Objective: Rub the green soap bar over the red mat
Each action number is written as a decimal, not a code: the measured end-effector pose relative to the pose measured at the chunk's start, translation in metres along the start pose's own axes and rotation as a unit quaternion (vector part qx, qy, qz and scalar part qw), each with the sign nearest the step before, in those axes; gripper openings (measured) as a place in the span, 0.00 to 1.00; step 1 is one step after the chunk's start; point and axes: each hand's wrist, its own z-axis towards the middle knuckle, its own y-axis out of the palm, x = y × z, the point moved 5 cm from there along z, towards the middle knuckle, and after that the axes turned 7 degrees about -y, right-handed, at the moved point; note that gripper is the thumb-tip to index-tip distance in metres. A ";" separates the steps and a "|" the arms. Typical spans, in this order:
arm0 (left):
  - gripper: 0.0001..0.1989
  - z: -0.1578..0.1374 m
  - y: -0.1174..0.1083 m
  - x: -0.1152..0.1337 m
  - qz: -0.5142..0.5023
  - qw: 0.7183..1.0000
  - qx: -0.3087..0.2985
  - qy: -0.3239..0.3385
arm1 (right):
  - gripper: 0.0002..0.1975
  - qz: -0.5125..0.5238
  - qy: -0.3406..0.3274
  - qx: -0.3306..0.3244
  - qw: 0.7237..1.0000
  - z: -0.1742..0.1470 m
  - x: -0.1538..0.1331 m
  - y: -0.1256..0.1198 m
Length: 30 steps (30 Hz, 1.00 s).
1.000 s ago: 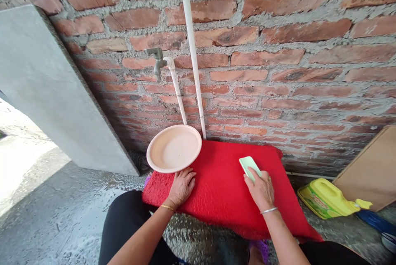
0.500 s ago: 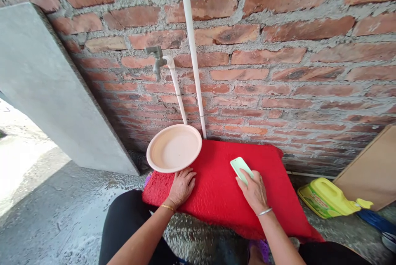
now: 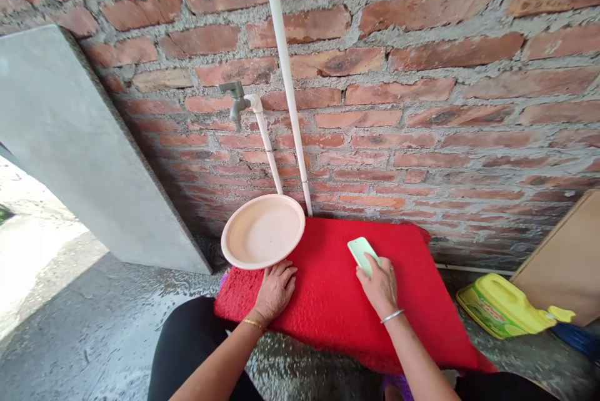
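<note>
A wet red cloth [image 3: 328,301] lies spread over a low surface in front of me, its front edge hanging down. My left hand [image 3: 277,288] rests flat on its left part, fingers stretched out near the rim of a pale pink basin [image 3: 263,232]. On the right half of the cloth, my right hand [image 3: 380,285] grips a pale green scrub brush [image 3: 360,252] from above. The brush's smooth back faces up with a small hole at its far end; its underside against the cloth is hidden.
A tap [image 3: 235,104] on a white pipe sticks out of the brick wall [image 3: 450,89] above the basin. At left leans a grey slab [image 3: 94,151]. A yellow detergent jug [image 3: 504,304] lies on the wet floor at right, by a brown board [image 3: 562,257].
My right hand has slid the brush slightly toward the wall across the cloth. The left hand stays in place. The view has shifted, so most things sit a little lower.
</note>
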 end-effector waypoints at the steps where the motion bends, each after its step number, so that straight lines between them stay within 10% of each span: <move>1: 0.13 0.000 0.000 0.000 0.001 1.000 0.001 0.000 | 0.21 0.008 -0.026 -0.015 1.000 0.001 -0.008 0.002; 11: 0.13 0.000 0.001 -0.001 0.008 1.000 0.000 0.004 | 0.24 -0.066 0.192 0.007 0.979 0.022 0.068 -0.031; 20: 0.13 -0.001 0.001 -0.003 0.014 1.000 -0.003 -0.002 | 0.18 0.021 -0.053 -0.061 0.997 0.028 -0.032 0.005; 27: 0.13 0.000 -0.001 -0.001 0.006 1.000 -0.007 -0.006 | 0.25 -0.079 0.210 0.004 0.975 0.027 0.078 -0.033; 30: 0.13 0.000 -0.001 -0.002 0.003 1.000 -0.005 -0.002 | 0.24 -0.046 0.179 0.024 0.982 0.026 0.069 -0.031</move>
